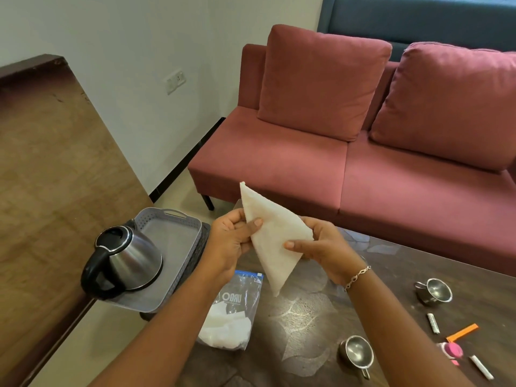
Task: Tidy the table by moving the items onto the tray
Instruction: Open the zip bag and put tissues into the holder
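The kettle has a polished steel body and a glossy black plastic handle. Under it, the tray is matt grey perforated plastic. Right of the kettle, the folded white napkin looks matt and finely textured, the zip bag is clear glossy plastic, the two cups are shiny metal, the surface is dark and glossy, and the sofa is matt cloth.

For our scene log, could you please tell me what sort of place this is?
Probably a living room or lounge: a red sofa beside a coffee table, and a kettle on a tray.
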A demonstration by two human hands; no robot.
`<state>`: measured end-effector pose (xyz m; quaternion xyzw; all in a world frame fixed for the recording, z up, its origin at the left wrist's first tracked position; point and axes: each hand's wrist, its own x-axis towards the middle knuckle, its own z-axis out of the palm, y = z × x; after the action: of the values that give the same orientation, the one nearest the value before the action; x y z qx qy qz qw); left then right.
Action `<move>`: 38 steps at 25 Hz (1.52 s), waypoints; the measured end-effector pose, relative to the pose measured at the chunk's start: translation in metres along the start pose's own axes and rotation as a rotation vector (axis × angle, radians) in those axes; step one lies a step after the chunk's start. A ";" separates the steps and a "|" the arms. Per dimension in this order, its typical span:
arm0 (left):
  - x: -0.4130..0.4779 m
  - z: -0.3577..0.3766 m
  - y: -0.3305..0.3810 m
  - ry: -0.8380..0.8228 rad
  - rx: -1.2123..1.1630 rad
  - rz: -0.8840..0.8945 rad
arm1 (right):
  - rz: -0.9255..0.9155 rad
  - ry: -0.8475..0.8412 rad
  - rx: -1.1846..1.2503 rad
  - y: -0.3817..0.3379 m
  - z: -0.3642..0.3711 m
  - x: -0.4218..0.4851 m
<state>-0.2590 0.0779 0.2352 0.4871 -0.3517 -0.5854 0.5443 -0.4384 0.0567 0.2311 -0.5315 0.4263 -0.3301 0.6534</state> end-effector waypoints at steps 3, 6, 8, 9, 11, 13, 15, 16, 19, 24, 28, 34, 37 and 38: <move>0.004 -0.006 -0.011 0.030 -0.077 -0.054 | -0.061 0.162 -0.041 0.007 0.004 0.012; 0.015 -0.017 -0.028 0.061 -0.023 -0.058 | -0.139 0.268 -0.296 0.015 0.002 0.026; 0.027 -0.028 -0.042 0.083 0.194 -0.041 | -0.183 0.353 -0.562 0.024 -0.004 0.037; 0.034 -0.033 -0.049 0.084 0.366 -0.016 | -0.203 0.410 -0.717 0.027 -0.010 0.043; 0.051 -0.041 -0.064 0.014 0.740 0.067 | -0.244 0.505 -0.962 0.035 -0.024 0.057; 0.068 -0.040 -0.073 -0.131 1.073 0.121 | -0.209 0.516 -1.112 0.045 -0.041 0.074; 0.089 -0.034 -0.082 -0.286 1.327 0.134 | -0.120 0.497 -1.200 0.062 -0.058 0.096; 0.099 -0.031 -0.087 -0.345 1.418 0.134 | -0.079 0.484 -1.228 0.072 -0.064 0.107; 0.127 -0.027 -0.108 -0.487 1.588 0.112 | -0.006 0.440 -1.255 0.100 -0.076 0.132; 0.153 -0.036 -0.142 -0.625 1.706 0.053 | 0.103 0.345 -1.315 0.137 -0.083 0.165; 0.163 -0.053 -0.158 -0.632 1.657 -0.046 | 0.217 0.273 -1.327 0.167 -0.086 0.189; 0.158 -0.071 -0.178 -0.646 1.630 -0.152 | 0.312 0.203 -1.275 0.194 -0.088 0.207; 0.155 -0.070 -0.181 -0.656 1.634 -0.143 | 0.301 0.223 -1.232 0.196 -0.090 0.203; 0.154 -0.069 -0.181 -0.658 1.637 -0.137 | 0.290 0.254 -1.210 0.194 -0.090 0.199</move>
<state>-0.2365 -0.0355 0.0168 0.5507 -0.7693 -0.2918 -0.1403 -0.4413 -0.1142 -0.0062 -0.7004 0.6792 0.0005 0.2196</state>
